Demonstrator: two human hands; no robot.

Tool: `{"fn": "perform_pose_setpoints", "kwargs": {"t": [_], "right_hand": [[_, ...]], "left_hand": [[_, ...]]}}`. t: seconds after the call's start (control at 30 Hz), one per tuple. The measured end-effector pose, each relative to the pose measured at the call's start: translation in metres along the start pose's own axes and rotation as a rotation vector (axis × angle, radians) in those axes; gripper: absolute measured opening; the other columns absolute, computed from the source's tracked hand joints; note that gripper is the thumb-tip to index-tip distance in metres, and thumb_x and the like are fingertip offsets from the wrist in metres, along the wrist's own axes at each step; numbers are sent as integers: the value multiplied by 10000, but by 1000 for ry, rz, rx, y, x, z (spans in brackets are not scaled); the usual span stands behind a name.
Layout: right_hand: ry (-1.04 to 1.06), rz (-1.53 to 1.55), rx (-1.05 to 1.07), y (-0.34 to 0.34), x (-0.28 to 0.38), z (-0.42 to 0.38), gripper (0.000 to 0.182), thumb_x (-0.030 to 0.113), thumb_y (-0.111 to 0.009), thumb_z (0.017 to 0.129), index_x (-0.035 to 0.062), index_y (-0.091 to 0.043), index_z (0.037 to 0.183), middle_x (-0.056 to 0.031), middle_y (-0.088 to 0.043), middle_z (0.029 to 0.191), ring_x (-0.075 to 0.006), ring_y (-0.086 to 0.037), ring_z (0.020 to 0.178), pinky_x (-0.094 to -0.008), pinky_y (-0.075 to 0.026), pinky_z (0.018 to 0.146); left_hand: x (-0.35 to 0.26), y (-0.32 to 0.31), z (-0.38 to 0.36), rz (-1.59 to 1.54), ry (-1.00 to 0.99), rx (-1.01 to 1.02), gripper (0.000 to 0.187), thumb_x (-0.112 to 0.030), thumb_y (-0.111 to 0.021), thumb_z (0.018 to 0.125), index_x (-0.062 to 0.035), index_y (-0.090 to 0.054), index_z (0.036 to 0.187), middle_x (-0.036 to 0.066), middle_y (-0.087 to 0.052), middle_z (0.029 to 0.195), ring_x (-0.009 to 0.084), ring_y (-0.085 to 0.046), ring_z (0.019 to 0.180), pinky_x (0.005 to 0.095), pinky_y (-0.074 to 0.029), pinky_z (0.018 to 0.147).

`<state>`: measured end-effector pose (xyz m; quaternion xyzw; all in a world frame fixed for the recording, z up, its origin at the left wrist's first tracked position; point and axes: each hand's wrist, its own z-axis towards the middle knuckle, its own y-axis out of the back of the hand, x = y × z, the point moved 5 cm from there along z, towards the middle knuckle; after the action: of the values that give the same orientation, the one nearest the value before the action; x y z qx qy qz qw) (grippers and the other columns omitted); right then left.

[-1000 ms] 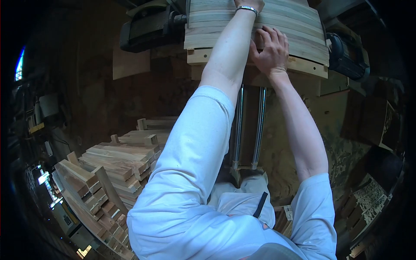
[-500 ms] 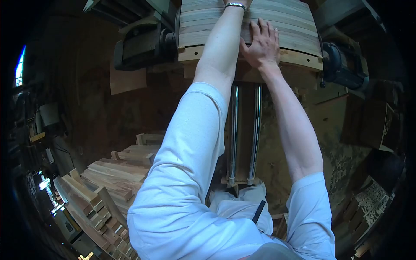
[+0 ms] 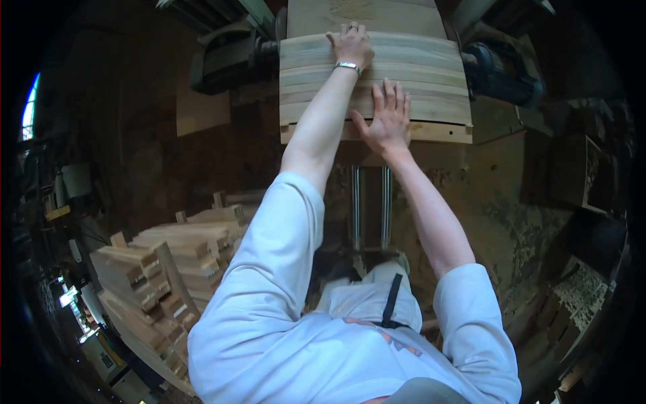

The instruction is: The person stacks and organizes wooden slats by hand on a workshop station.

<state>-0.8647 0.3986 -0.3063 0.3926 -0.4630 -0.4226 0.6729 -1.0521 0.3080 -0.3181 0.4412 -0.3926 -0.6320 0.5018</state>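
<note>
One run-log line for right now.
left hand: on slats, far edge | right hand: near edge | slats: side by side | stacked boards: person's left

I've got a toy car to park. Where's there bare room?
Bare wood shows on the strips between the right hand and the dark motor, and on the pale board beyond, right of the sawdust. It's crowded near the left hand and on the stacked lumber.

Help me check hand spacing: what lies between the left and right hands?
Only bare wooden boards lie between the left hand and the right hand, seen in the head view.
</note>
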Motion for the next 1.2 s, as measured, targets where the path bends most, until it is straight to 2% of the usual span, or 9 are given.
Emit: {"fn": "perform_pose_setpoints", "kwargs": {"t": [0.43,0.5,0.6,0.7,0.8,0.9,1.0,1.13,1.2], "right_hand": [[60,203,182,90,14,-223,696,487,-665,799,81,-472,1329,-134,-413,1399,-350,-350,1313,-498,-264,1102],[-71,28,9,111,-58,-215,642,452,-691,794,42,-528,1259,-167,-519,1281,-349,-463,1196,-493,-346,1038],[-506,-129,-126,135,-133,-200,664,464,-668,813,-17,-530,1249,-219,-578,1184,-387,-512,1143,-494,-376,1021],[-852,173,261,131,-145,-184,709,469,-629,853,-65,-478,1293,-271,-562,1189,-411,-491,1176,-489,-374,1028],[-807,366,253,122,-149,-174,723,483,-584,886,-76,-445,1324,-280,-530,1244,-427,-471,1201,-475,-352,1053],[-283,148,-3,147,-90,-183,649,378,-652,846,-35,-469,1312,-244,-520,1272,-408,-464,1214,-477,-350,1052],[286,460,328,138,-4,-243,703,347,-711,787,3,-439,1336,-196,-461,1336,-377,-397,1279,-511,-283,1093],[437,276,508,108,0,-261,879,577,-612,807,-9,-353,1409,-225,-361,1419,-384,-306,1349,-550,-189,1132],[488,281,435,110,-3,-254,894,607,-590,806,-12,-355,1407,-234,-386,1392,-402,-358,1301,-566,-231,1106]], "left_hand": [[-46,89,-259,-176,-283,-3,505,-501,-511,894,-249,-517,1332,118,-492,1314,298,-386,1278,549,-200,1104],[-52,113,-294,-165,-493,81,688,-676,-548,809,-281,-503,1371,146,-441,1357,317,-363,1280,511,-194,1110],[-59,120,-317,-173,-447,230,788,-762,-561,751,-284,-509,1376,144,-386,1385,318,-330,1285,483,-193,1104],[-58,123,-324,-192,-416,197,788,-769,-572,732,-275,-543,1346,137,-408,1351,308,-342,1260,472,-193,1096],[-53,124,-316,-189,-344,251,941,-748,-659,657,-235,-448,1418,167,-371,1373,342,-318,1282,523,-194,1092],[-57,128,-308,14,-491,472,1339,-567,-825,432,-194,-142,1521,259,-260,1429,453,-269,1317,658,-197,1054],[-67,133,-292,7,-398,747,1334,-508,-840,393,-193,-174,1505,261,-289,1426,449,-276,1326,643,-200,1060],[-62,145,-261,-100,-337,736,1314,-464,-841,373,-174,-204,1485,263,-347,1388,435,-325,1303,639,-228,1045],[-67,157,-253,-452,-143,944,1280,-455,-835,399,-157,-216,1478,260,-391,1353,415,-348,1294,632,-267,1022]]}}
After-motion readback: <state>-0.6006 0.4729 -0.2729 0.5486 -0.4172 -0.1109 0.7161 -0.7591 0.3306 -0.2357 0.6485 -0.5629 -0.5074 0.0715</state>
